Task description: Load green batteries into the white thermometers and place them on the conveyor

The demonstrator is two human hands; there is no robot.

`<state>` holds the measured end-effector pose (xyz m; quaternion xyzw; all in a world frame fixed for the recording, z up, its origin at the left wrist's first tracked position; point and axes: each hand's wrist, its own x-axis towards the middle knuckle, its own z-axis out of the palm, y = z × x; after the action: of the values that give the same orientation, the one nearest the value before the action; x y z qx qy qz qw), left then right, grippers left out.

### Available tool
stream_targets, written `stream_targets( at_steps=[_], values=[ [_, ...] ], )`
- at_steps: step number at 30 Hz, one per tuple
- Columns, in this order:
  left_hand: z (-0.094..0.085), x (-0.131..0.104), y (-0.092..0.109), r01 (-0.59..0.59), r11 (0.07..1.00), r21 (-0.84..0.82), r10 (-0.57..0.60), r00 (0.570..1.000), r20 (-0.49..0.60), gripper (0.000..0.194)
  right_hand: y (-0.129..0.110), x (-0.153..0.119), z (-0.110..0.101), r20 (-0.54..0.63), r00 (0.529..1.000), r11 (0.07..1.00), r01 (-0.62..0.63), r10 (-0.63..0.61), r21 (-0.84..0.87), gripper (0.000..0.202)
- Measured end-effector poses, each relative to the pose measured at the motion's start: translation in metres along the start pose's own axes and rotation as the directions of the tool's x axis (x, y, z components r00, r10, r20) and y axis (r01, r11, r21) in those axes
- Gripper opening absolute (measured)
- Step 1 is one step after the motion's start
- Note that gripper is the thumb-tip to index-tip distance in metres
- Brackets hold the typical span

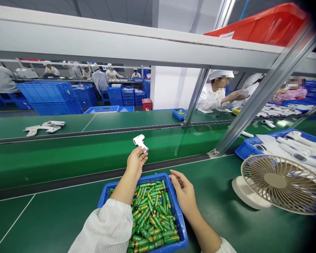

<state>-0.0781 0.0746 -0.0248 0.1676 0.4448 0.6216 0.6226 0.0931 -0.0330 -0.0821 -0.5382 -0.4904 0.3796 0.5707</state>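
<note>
My left hand (136,161) reaches over a blue basket (183,225) and out to the green conveyor belt, its fingertips at the handle end of a white thermometer-shaped device (139,140). Its fingers are apart, and whether they touch the handle is hard to tell. Green and gold batteries (152,214) fill the basket. My right hand (183,191) is at the basket's right rim, fingers loosely curved and apart, with nothing seen in it.
A beige fan (276,181) stands at the right, before a blue tray (243,149) of white devices. A metal post (263,91) slants up to a shelf (121,42). White housings (44,127) lie beyond the belt. A person (216,91) works across it.
</note>
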Motion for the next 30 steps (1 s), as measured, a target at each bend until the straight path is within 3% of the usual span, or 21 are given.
stream_targets(
  at_steps=[6,8,9,10,12,13,14,16,18,20,22,25,30],
  values=[
    [0.013,-0.015,-0.005,-0.061,0.989,0.134,0.049,0.994,0.096,0.022,0.000,0.000,0.000,0.014,1.000,1.000,-0.018,0.018,-0.006,0.040],
    [0.017,-0.025,-0.005,-0.123,0.960,0.251,0.074,0.978,0.195,0.021,-0.002,0.000,0.001,0.017,1.000,1.000,-0.026,0.026,-0.008,0.041],
    [0.018,-0.030,-0.004,-0.144,0.929,0.340,0.040,0.955,0.295,0.019,-0.003,0.000,0.001,0.019,1.000,1.000,-0.023,0.023,-0.009,0.041],
    [0.018,-0.036,-0.003,-0.153,0.881,0.447,-0.053,0.908,0.416,0.018,-0.004,0.001,0.001,0.020,1.000,1.000,-0.016,0.017,-0.011,0.040],
    [0.015,-0.047,-0.002,-0.184,0.716,0.674,-0.352,0.738,0.575,0.015,-0.006,0.001,0.001,0.018,1.000,1.000,0.001,-0.001,-0.017,0.039],
    [0.012,-0.052,-0.002,-0.236,0.613,0.754,-0.468,0.662,0.586,0.013,-0.006,0.001,0.001,0.015,1.000,1.000,0.008,-0.008,-0.020,0.038],
    [0.009,-0.056,-0.003,-0.304,0.518,0.799,-0.522,0.628,0.577,0.014,-0.006,0.001,0.001,0.011,1.000,1.000,0.012,-0.011,-0.022,0.038],
    [0.003,-0.062,-0.008,-0.435,0.388,0.812,-0.480,0.657,0.581,0.026,-0.006,0.001,0.002,0.006,1.000,1.000,0.007,-0.007,-0.024,0.036],
    [0.001,-0.067,-0.014,-0.509,0.324,0.798,-0.400,0.690,0.603,0.038,-0.004,0.002,0.002,0.008,1.000,1.000,0.004,-0.003,-0.023,0.035],
    [0.002,-0.071,-0.021,-0.501,0.327,0.801,-0.383,0.704,0.598,0.042,-0.003,0.002,0.002,0.014,1.000,1.000,0.005,-0.005,-0.022,0.034],
    [0.003,-0.073,-0.026,-0.417,0.397,0.818,-0.395,0.726,0.562,0.043,-0.003,0.002,0.002,0.021,1.000,1.000,0.006,-0.005,-0.023,0.034],
    [0.003,-0.073,-0.030,-0.297,0.445,0.845,-0.484,0.714,0.506,0.041,-0.004,0.002,0.003,0.030,1.000,1.000,0.000,0.001,-0.022,0.034],
    [0.001,-0.076,-0.032,-0.414,0.360,0.836,-0.469,0.694,0.546,0.034,-0.006,0.002,0.004,0.032,0.999,1.000,0.005,-0.005,0.007,0.033]
  ],
)
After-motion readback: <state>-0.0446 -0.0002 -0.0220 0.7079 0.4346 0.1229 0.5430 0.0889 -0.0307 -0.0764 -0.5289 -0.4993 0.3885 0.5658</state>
